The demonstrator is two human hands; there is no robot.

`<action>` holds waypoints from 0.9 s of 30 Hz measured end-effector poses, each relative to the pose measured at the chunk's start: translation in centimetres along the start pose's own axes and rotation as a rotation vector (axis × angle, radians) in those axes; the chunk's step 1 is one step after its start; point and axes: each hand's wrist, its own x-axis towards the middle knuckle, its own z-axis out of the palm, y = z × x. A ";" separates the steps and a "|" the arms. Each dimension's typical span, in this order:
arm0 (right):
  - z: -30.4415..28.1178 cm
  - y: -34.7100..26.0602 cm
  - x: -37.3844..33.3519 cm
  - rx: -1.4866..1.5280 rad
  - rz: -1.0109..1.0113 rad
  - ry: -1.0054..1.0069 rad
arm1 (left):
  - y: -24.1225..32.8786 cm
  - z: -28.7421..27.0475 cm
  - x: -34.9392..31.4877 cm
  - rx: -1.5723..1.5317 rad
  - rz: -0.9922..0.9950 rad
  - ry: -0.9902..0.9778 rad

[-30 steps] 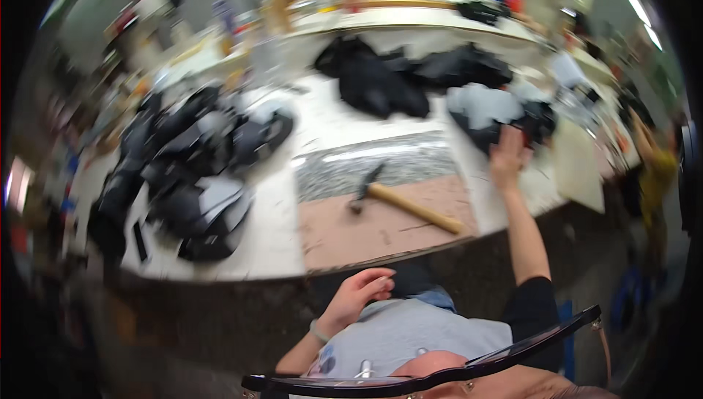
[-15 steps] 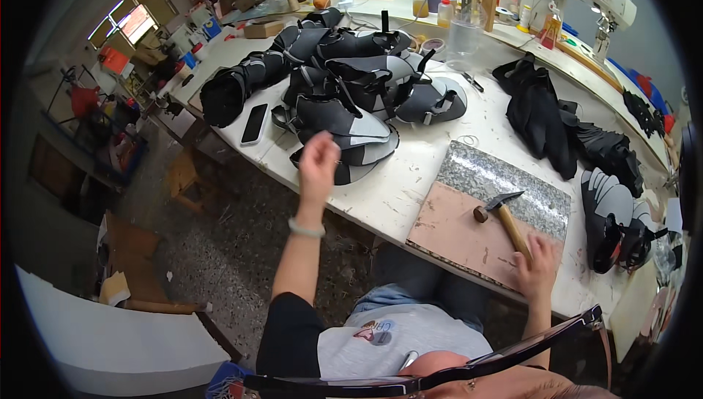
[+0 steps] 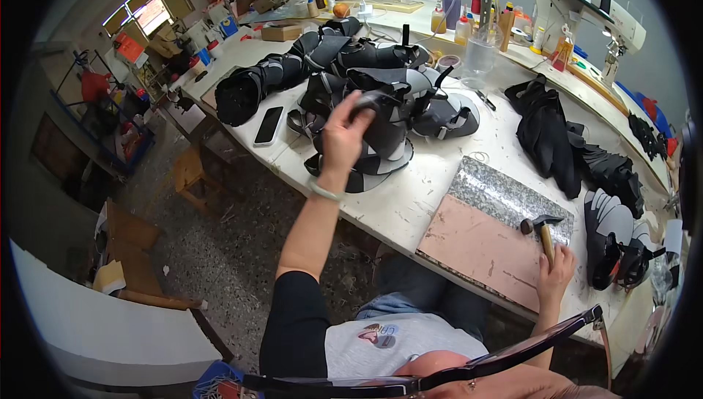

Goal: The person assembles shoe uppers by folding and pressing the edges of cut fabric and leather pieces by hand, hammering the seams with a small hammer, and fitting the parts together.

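Observation:
My left hand (image 3: pixel 344 135) is closed on the edge of a dark shoe upper (image 3: pixel 385 126), slightly blurred and lifted over the pile. More black and grey shoe uppers (image 3: pixel 447 117) lie heaped around and behind it on the bench. My right hand (image 3: pixel 558 271) is wrapped round the wooden handle of a hammer (image 3: pixel 547 236). The hammer's dark head rests on or just above the speckled stone slab (image 3: pixel 498 183). A pinkish board (image 3: pixel 472 241) covers the slab's near part.
A phone (image 3: pixel 269 126) lies left of the pile on the white bench (image 3: pixel 432 179). Black fabric pieces (image 3: pixel 545 135) and stacked grey-black uppers (image 3: pixel 609 234) are at the right. A clear container (image 3: pixel 480 58), bottles (image 3: pixel 462 31) and a sewing machine (image 3: pixel 586 3) stand behind.
My left hand has taken hold of a shoe upper and raised it from the pile. My right hand has closed on the hammer and shifted it to the right across the slab.

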 end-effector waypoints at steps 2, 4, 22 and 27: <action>-1.8 -3.8 2.2 0.195 -0.091 0.018 | 2.7 3.5 -4.1 0.110 0.116 -0.077; -2.4 -8.9 4.6 0.478 -0.173 -0.087 | 3.0 5.3 -8.8 0.125 0.218 -0.193; 2.1 -14.8 4.5 1.166 -0.214 -0.432 | 6.3 6.8 -20.3 -0.665 -0.642 -0.295; 2.5 -15.0 4.3 1.226 -0.001 -0.492 | 6.2 8.5 -20.4 -0.253 -0.302 -0.214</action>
